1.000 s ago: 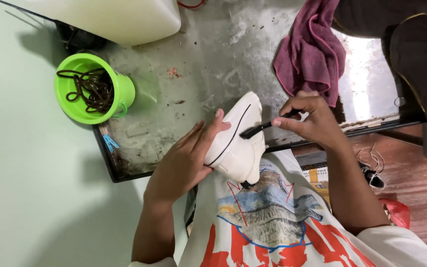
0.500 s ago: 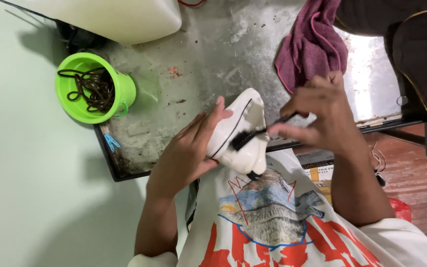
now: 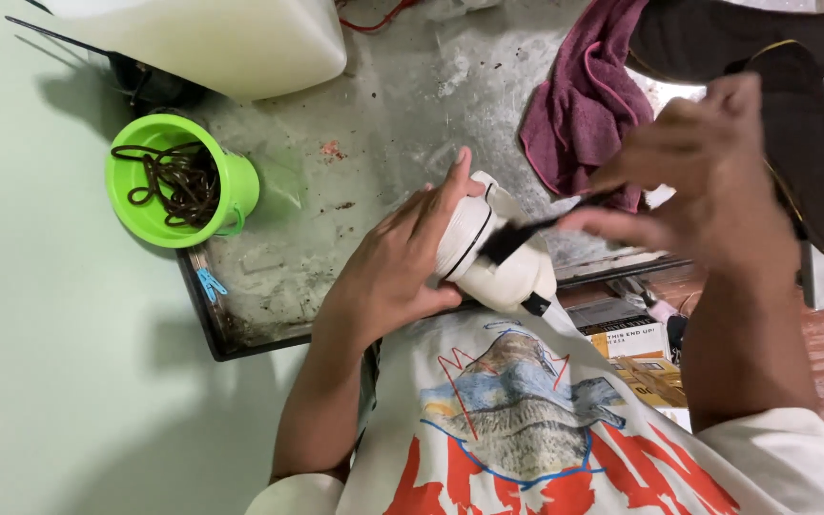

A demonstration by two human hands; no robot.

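My left hand [image 3: 401, 262] grips a white shoe [image 3: 503, 267] with a thin black line along its side, holding it over the near edge of a dirty metal tray [image 3: 240, 334]. My right hand [image 3: 689, 181] is raised to the right of the shoe and pinches a small black brush [image 3: 522, 236]. The brush's bristle end rests against the shoe's white side. My right hand is blurred.
A green cup [image 3: 178, 181] holding dark laces stands at the tray's left end. A maroon cloth [image 3: 588, 100] lies at the back right beside dark insoles [image 3: 803, 124]. A large white container [image 3: 212, 38] sits at the back left. A cardboard box [image 3: 636, 348] lies below the tray.
My right hand has lifted up and to the right while keeping the brush on the shoe. The shoe has turned in my left hand.
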